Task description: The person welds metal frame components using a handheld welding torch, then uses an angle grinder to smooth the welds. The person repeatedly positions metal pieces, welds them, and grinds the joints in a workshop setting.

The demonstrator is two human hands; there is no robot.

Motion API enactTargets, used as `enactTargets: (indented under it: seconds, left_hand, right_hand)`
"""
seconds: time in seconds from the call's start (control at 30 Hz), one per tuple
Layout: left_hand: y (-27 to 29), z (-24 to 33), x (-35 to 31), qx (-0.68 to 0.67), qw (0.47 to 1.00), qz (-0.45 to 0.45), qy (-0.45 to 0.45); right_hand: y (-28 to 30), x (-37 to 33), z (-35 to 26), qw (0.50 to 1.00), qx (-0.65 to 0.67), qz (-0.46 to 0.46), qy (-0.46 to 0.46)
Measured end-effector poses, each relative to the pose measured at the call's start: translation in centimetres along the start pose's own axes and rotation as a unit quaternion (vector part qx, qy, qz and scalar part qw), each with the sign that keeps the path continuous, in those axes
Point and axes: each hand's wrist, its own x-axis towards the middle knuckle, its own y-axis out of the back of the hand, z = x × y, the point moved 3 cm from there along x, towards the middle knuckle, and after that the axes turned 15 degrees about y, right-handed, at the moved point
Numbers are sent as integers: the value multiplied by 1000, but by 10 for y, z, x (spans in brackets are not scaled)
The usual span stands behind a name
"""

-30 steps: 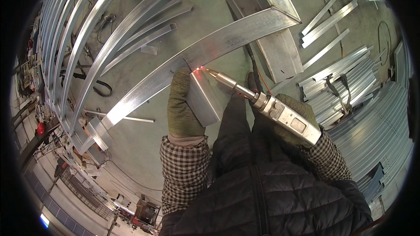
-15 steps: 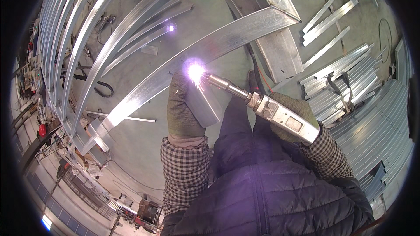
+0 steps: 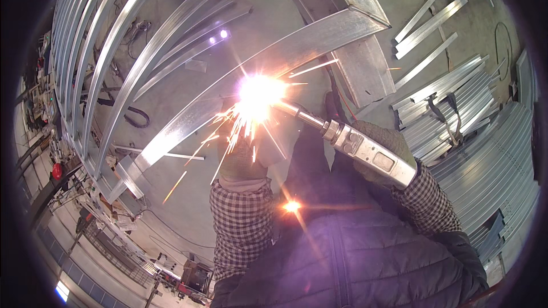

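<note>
Above a grey-green workshop floor (image 3: 268, 17), grips a silver welding torch (image 3: 374, 157) in the gloved right hand (image 3: 389, 138), with fingers closed about the casing though largely hidden behind it. Aims the slim nozzle (image 3: 308, 118) from near right toward far left, into a blazing white glare (image 3: 261, 97). Sets the gloved left hand (image 3: 240, 165) close along the left side of a short metal piece (image 3: 273, 151), with fingertips lost in light and flying sparks (image 3: 234, 128); no telling the spread of those fingers, or the firmness of any hold.

Has the short metal piece just right of the left hand, far closer to it than to the right, with its long axis slanting from far left to near right. Loses its far end in the glare, at the near edge of a long curved bar (image 3: 325, 34); impossible to say whether touching.

Extends the left forearm, in a checked sleeve (image 3: 242, 217), almost straight from the near edge, with wrist roughly in line. Angles the right forearm from near right toward far left, across the side of a dark quilted jacket (image 3: 388, 245), in line with neither bar nor piece.
</note>
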Motion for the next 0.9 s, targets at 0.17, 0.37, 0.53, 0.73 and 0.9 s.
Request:
enactTargets:
  seconds: [0.17, 0.37, 0.53, 0.73, 0.9]
  left_hand:
    - [-24, 2, 2, -10, 999, 2, 50]
    - [-37, 4, 0, -5, 997, 40, 58]
    - [-19, 5, 1, 47, 993, 105, -7]
    - [-17, 2, 0, 32, 996, 76, 20]
    - [-24, 3, 2, 30, 994, 108, 3]
  right_hand:
    - [0, 1, -1, 998, -6, 38, 45]
    - [-4, 0, 2, 997, -44, 12, 62]
    - [-6, -1, -2, 973, 203, 74, -76]
    - [-7, -3, -1, 890, 394, 81, -214]
    - [-2, 4, 0, 973, 203, 72, -84]
